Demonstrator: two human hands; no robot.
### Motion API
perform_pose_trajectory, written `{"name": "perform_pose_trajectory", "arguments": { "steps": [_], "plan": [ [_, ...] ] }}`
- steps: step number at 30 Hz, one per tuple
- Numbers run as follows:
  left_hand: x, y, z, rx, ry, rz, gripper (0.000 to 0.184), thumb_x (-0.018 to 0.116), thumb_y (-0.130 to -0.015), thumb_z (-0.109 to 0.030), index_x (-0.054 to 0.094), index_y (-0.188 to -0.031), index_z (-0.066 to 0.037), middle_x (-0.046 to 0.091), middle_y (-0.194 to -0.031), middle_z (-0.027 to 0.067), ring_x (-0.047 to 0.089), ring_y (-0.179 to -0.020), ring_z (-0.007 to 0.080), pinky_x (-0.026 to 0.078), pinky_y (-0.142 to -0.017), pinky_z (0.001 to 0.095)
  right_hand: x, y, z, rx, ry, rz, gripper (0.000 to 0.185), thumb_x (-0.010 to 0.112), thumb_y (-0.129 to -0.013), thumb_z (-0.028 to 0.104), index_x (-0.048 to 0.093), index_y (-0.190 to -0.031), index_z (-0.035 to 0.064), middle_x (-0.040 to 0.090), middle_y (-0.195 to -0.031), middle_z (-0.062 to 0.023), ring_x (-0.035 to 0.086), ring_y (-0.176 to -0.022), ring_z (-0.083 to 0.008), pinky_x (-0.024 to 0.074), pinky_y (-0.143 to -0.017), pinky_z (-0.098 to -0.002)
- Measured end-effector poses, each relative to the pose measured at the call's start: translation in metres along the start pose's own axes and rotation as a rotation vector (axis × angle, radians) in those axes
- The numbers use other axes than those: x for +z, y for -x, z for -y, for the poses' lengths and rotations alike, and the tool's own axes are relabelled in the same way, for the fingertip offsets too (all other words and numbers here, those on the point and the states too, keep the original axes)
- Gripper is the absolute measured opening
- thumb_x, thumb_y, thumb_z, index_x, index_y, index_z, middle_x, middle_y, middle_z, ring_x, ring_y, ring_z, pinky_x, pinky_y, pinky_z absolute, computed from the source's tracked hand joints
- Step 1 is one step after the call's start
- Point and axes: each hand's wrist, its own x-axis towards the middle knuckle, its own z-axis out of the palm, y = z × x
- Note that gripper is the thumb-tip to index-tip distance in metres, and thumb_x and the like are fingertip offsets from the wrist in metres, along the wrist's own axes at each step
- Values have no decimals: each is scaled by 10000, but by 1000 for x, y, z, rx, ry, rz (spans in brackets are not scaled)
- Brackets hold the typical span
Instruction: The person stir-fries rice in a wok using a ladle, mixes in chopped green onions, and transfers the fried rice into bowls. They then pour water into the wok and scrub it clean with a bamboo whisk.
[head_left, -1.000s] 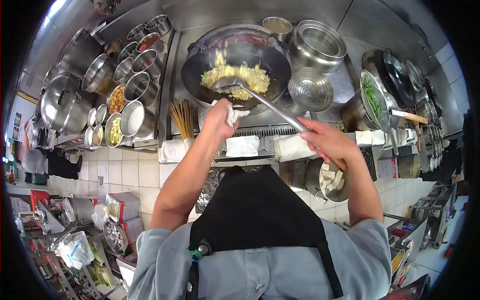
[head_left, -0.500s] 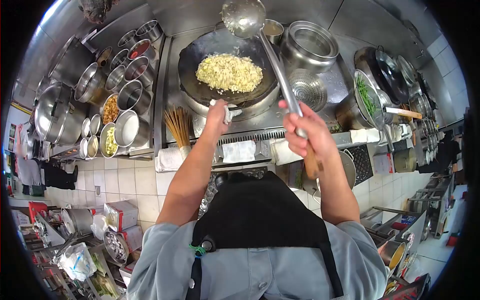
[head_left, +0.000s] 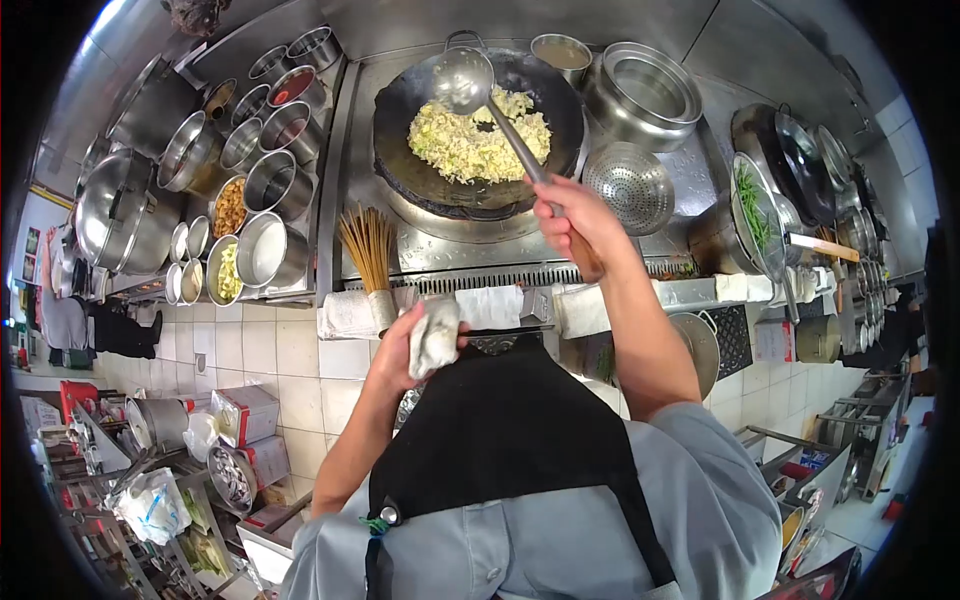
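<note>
My right hand is closed around the wooden-ended handle of a long metal ladle. The ladle's bowl hangs over the far side of a dark wok. Yellowish fried rice with green bits lies in the wok. Drawn back near the stove's front edge, my left hand grips a folded white cloth, apart from the wok. A bamboo wok brush stands just beyond that hand.
Metal containers of ingredients, including a white-filled pot, crowd the left. A perforated skimmer and a lidded steel pot sit right of the wok. Farther right, green vegetables rest in a strainer. Folded towels line the front edge.
My left hand has left the wok's near rim and come back toward my body with the cloth. The ladle has lowered toward the wok, and the rice has shifted and spread.
</note>
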Motion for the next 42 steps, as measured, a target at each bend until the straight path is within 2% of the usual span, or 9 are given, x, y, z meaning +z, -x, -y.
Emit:
{"name": "perform_pose_trajectory", "arguments": {
  "steps": [3, 7, 15, 19, 24, 29, 35, 39, 42],
  "plan": [
    [-35, 10, 10, 42, 21, -33, 597, 532, -1053, -488, 574, -1296, 55, 728, -1064, 243, 755, -910, 329, 655, -754, 403, -22, -16, -30, 192, -164, 44, 88, 588, -1026, 159, 542, -1061, 92, 540, -749, 18, 470, -522, -63, 390, -420, -266],
    [-30, 18, 32, 83, 32, -130, 585, 564, -1037, -493, 610, -1235, 55, 729, -1023, 225, 747, -889, 304, 649, -763, 404, 6, -28, -18, -34, 645, -158, 129, 603, -1018, 188, 528, -1038, 85, 529, -742, 15, 483, -515, -81, 417, -411, -293],
    [-15, 17, 49, 89, 11, -144, 544, 550, -1051, -468, 625, -1200, 51, 728, -979, 205, 744, -846, 290, 643, -755, 407, -26, -26, -21, 311, -96, 19, 153, 624, -1032, 217, 525, -999, 105, 538, -732, 16, 485, -495, -70, 397, -407, -262],
    [3, 25, 51, 139, -20, -232, 555, 544, -1053, -488, 623, -1195, 42, 728, -954, 191, 737, -816, 278, 635, -734, 399, 4, -9, -7, -121, 934, -161, 143, 606, -1035, 220, 541, -1082, 102, 538, -739, 11, 480, -494, -75, 413, -403, -273],
    [-1, 19, 51, 135, -6, -154, 559, 515, -1061, -500, 628, -1204, 28, 734, -961, 183, 739, -820, 276, 630, -738, 396, -25, -37, -27, 197, 84, 60, 156, 613, -1054, 238, 534, -1106, 114, 535, -742, 22, 438, -483, -54, 374, -398, -258],
    [-4, 30, 52, 158, -42, -103, 576, 518, -1050, -496, 612, -1247, 38, 737, -1011, 206, 747, -849, 281, 635, -737, 398, -16, -39, 12, -88, 714, -145, 164, 598, -1043, 230, 538, -993, 86, 542, -715, 1, 486, -484, -90, 428, -405, -303],
    [-16, 22, 47, 134, 25, -46, 581, 530, -1038, -473, 587, -1309, 38, 730, -1079, 213, 748, -889, 301, 658, -730, 415, -70, -125, 3, 277, -125, -29, 263, 603, -1035, 255, 581, -964, 3, 494, -606, 18, 461, -431, -120, 447, -415, -307],
    [-7, 11, 37, 94, 4, -15, 535, 513, -1039, -446, 590, -1336, -9, 726, -1128, 205, 748, -961, 306, 668, -747, 446, -16, -99, 31, -114, 857, -205, 255, 583, -1058, 288, 547, -905, 87, 492, -634, 24, 438, -452, -75, 403, -425, -272],
    [-8, -6, 27, 58, -4, -6, 547, 484, -1045, -453, 574, -1360, -14, 713, -1178, 209, 737, -1016, 329, 663, -780, 484, -3, -95, 22, -91, 316, -92, 219, 603, -1052, 302, 540, -984, 104, 511, -666, 19, 444, -456, -71, 403, -423, -274]
  ]
}}
